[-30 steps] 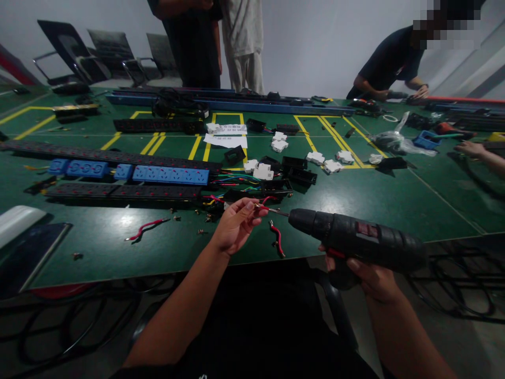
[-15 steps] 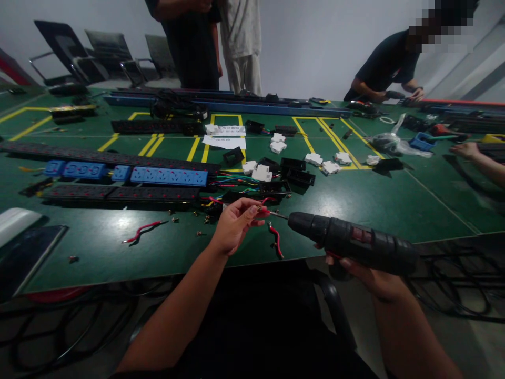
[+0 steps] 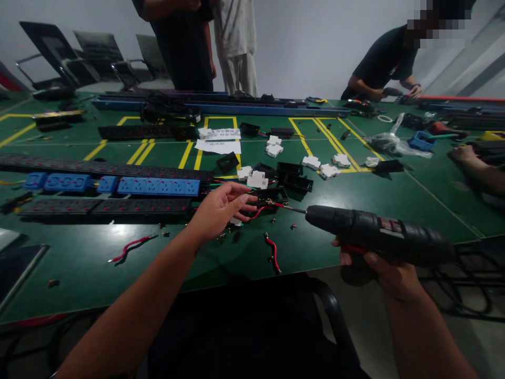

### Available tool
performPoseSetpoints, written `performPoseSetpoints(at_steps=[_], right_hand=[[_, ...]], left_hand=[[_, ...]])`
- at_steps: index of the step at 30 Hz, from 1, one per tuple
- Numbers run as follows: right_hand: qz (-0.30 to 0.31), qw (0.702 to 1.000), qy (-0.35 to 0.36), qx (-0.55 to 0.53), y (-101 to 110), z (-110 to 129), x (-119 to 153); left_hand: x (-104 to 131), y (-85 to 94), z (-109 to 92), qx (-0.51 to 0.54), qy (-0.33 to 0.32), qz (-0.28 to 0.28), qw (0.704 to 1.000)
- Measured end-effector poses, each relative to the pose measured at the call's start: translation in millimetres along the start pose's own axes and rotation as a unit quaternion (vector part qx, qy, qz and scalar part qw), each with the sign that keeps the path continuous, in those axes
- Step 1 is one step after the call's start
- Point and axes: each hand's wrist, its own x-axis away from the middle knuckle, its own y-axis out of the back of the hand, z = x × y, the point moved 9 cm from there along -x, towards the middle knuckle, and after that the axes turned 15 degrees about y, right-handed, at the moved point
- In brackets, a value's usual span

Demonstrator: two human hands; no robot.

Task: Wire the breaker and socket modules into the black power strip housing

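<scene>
My right hand (image 3: pixel 390 273) is wrapped round the grip of a black electric screwdriver (image 3: pixel 379 231), which lies nearly level and points left. A small brass-coloured screw (image 3: pixel 269 202) sits at the tip of its long bit, which has a red section. My left hand (image 3: pixel 221 210) is just left of that screw, fingers apart and nothing visible in them. Beyond its fingers are a black plastic box (image 3: pixel 282 196) and a red wire (image 3: pixel 258 212). On the near table lie two short red wires (image 3: pixel 273 252) with bare metal ends, and several loose screws (image 3: pixel 294 226).
Black socket strips (image 3: pixel 106 207) and a blue socket strip (image 3: pixel 158 186) lie on the left. White blocks (image 3: pixel 258 180) and black boxes (image 3: pixel 298 182) are scattered mid-table. A co-worker's hand (image 3: pixel 464 153) rests at the right; other people stand behind the table. A chair armrest (image 3: pixel 335 316) is close below.
My left hand has opened from its pinch by the screw and moved left. The electric screwdriver has shifted right, the screw staying at its tip. The camera view has turned slightly.
</scene>
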Motion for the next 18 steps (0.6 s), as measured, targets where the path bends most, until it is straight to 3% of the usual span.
performPoseSetpoints(at_steps=[4,7,10,14,18], right_hand=[[0.001,1.0,-0.002,0.021,10.9,8.3,-24.4],[0.006,0.998,-0.023,0.063,19.9,10.6,-49.7],[0.064,0.99,-0.048,0.12,21.3,11.5,-79.9],[0.149,0.97,-0.056,0.181,13.5,19.7,-123.6],[0.21,0.954,-0.035,0.21,-7.5,35.8,-164.4]], left_hand=[[-23.6,4.7,-28.2,-0.222,-0.126,-0.066,0.965],[-45.3,-6.6,-24.6,-0.328,-0.16,-0.052,0.93],[-63.8,-17.8,-10.4,-0.414,-0.126,-0.03,0.901],[-74.0,-29.7,3.1,-0.55,-0.057,0.008,0.833],[-77.5,-30.2,7.1,-0.575,-0.012,0.034,0.817]])
